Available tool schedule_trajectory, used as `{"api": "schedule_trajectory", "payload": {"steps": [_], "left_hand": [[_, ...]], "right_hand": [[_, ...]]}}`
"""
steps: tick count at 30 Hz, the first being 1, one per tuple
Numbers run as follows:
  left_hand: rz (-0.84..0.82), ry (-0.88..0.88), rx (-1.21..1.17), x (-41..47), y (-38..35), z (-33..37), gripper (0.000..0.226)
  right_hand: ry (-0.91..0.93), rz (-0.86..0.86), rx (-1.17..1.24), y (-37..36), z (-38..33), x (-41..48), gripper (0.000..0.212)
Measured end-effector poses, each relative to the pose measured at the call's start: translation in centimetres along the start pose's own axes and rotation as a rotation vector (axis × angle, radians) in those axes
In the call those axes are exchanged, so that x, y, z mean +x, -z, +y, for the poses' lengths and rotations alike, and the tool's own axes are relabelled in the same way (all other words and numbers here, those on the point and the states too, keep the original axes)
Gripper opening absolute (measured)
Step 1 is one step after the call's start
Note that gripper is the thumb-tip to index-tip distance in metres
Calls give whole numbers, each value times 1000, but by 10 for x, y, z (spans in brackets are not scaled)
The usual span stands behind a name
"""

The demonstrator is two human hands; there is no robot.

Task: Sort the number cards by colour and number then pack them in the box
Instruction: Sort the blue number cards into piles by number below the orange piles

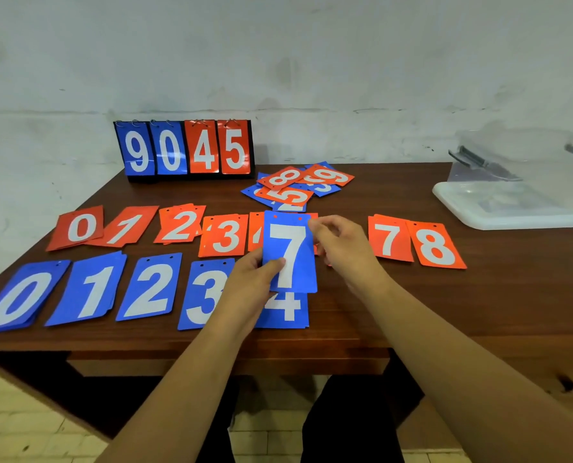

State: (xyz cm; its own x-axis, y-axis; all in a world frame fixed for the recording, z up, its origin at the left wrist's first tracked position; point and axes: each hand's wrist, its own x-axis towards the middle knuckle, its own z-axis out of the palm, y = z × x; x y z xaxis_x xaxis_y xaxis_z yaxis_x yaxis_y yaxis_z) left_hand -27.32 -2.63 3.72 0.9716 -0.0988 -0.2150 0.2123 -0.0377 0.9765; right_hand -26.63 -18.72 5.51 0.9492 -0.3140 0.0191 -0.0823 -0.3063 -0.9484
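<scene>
A blue 7 card (290,252) is lifted above the table's middle. My left hand (250,282) grips its lower left edge with the thumb on its face. My right hand (340,245) pinches its top right corner. On the table lies a red row: 0 (79,227), 1 (128,227), 2 (179,225), 3 (225,235), a partly hidden card, 7 (390,240), 8 (437,245). Nearer me runs a blue row: 0 (19,299), 1 (92,290), 2 (149,289), 3 (204,292), 4 (288,309). A loose mixed pile (295,188) lies behind.
A flip scoreboard (184,150) showing 9 0 4 5 stands at the back left against the wall. A clear plastic box (525,152) and its lid (505,208) sit at the back right. The table's front edge (211,345) is close to me.
</scene>
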Motion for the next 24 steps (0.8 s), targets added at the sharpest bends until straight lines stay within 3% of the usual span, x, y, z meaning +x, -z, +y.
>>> {"api": "schedule_trajectory", "payload": {"steps": [3,7,11,15,20,24], "left_hand": [[-41,-48,117,-4,-1,-2,9],[-93,-208,447,-4,0,-5,28],[-68,-437,807,4,7,-12,40],[-232,-457,1165,5,10,-15,48],[-301,-459,1268,7,8,-11,47],[-314,-476,1280,7,7,-10,47]], "right_hand": [[-68,-24,111,-2,4,-9,26],[-113,15,66,14,9,-13,18],[-117,61,-152,35,22,-17,15],[-105,99,-489,55,42,-22,19],[-204,156,-707,71,61,-30,24],[-179,225,-772,70,65,-36,30]]}}
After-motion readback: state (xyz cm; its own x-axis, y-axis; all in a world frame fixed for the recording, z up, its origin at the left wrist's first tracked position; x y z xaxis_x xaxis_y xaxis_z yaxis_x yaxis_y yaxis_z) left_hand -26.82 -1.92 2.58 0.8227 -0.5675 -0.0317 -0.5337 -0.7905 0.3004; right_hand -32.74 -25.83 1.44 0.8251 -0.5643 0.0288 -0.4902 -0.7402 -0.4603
